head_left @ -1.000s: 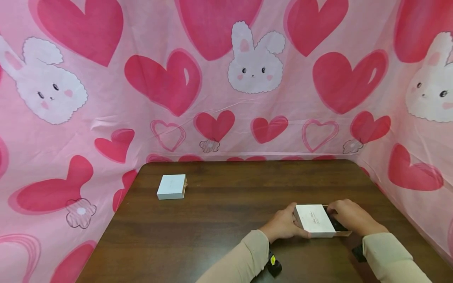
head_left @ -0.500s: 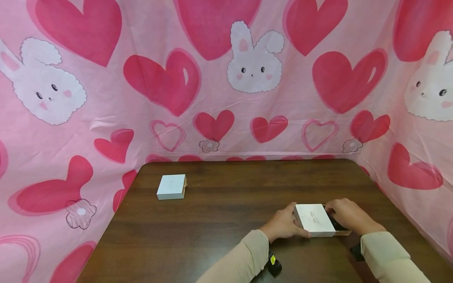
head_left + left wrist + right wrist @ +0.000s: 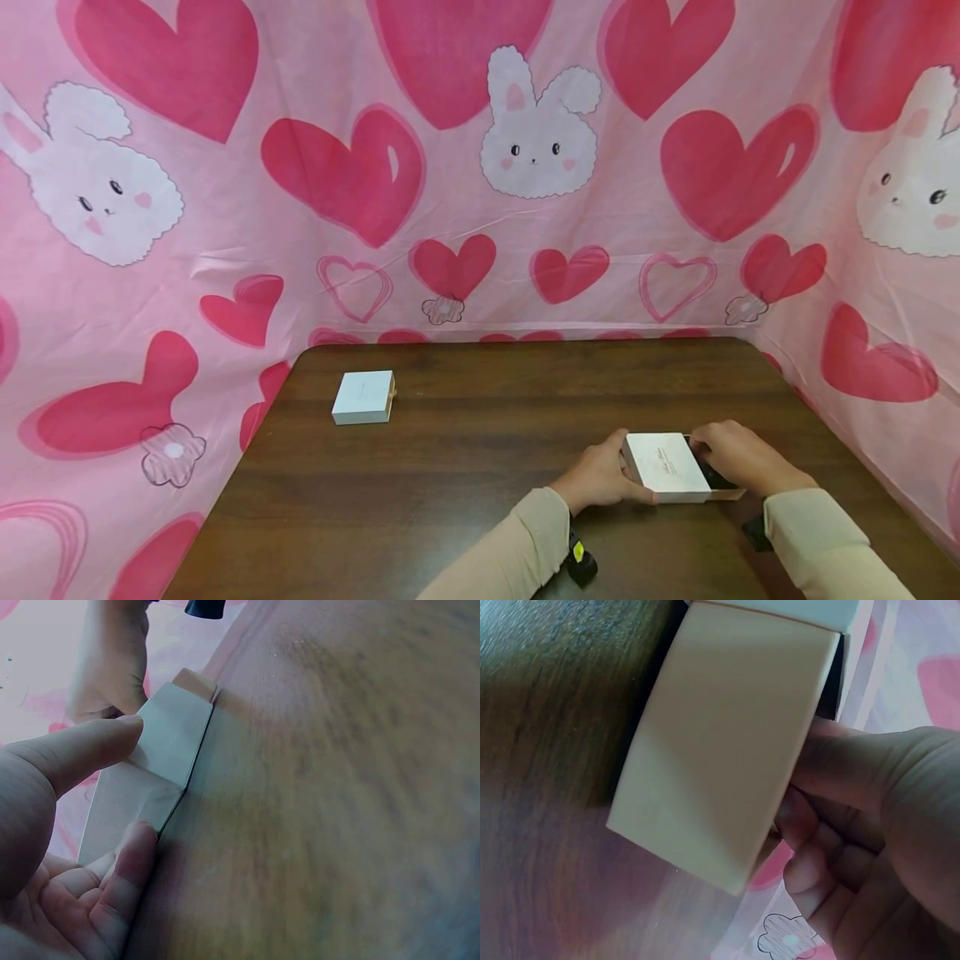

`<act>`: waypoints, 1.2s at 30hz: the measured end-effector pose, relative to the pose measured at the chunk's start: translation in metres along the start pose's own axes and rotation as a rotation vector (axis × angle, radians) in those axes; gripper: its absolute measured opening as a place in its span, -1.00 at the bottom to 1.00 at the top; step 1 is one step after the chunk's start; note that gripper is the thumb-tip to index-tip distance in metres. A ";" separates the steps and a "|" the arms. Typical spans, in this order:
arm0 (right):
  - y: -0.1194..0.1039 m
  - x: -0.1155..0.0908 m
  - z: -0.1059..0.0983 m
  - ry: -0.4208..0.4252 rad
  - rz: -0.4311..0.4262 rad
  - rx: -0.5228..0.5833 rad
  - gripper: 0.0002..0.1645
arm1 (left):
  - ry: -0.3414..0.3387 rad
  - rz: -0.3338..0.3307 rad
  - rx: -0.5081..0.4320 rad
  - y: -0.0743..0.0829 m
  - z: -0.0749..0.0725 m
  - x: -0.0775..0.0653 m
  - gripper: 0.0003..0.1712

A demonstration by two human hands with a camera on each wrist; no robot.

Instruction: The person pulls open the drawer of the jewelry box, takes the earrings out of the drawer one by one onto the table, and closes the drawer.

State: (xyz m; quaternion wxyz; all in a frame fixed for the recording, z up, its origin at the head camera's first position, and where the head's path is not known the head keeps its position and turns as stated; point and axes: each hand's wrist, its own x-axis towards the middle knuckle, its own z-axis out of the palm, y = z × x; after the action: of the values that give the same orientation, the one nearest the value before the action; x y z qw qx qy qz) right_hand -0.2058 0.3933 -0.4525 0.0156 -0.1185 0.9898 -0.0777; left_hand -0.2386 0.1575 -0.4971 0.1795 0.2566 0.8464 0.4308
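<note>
A white slide-out box with small print on its lid lies at the right of the table. Its cream-coloured drawer is pulled partly out to the right, showing a dark inside. My left hand grips the closed left end of the box, thumb along the near side and fingers behind. Over the drawer, my right hand reaches in with bent fingers. In the right wrist view, its thumb crosses the drawer's rim; the fingertips are partly hidden, and I cannot tell whether they hold anything.
Another white box, closed, with a small tab on its right side, sits at the back left of the brown wooden table. A pink cloth with hearts and rabbits hangs around the table's back and sides.
</note>
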 end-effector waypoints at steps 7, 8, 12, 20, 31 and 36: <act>0.000 -0.001 -0.002 -0.008 0.008 -0.010 -0.74 | -0.003 -0.010 0.007 0.001 -0.001 -0.001 0.16; 0.000 -0.001 -0.001 -0.010 0.007 -0.010 -0.74 | -0.004 -0.011 0.007 0.001 -0.001 -0.001 0.17; 0.000 -0.001 -0.001 -0.012 0.003 -0.003 -0.74 | -0.015 -0.019 -0.009 0.001 -0.001 -0.001 0.17; 0.001 0.000 -0.004 -0.064 0.036 0.041 -0.81 | -0.006 -0.012 0.005 0.000 0.000 0.000 0.19; 0.000 0.001 -0.009 -0.132 0.062 0.092 -0.81 | -0.022 -0.019 -0.017 -0.003 0.001 0.000 0.18; 0.000 0.001 -0.010 -0.141 0.072 0.128 -0.82 | -0.019 0.000 -0.033 -0.004 0.002 0.001 0.14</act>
State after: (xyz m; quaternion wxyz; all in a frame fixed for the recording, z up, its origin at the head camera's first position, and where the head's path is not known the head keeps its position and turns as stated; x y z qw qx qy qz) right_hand -0.2068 0.3946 -0.4423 0.0956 -0.0868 0.9829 -0.1316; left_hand -0.2399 0.1577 -0.5016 0.1917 0.2576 0.8376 0.4420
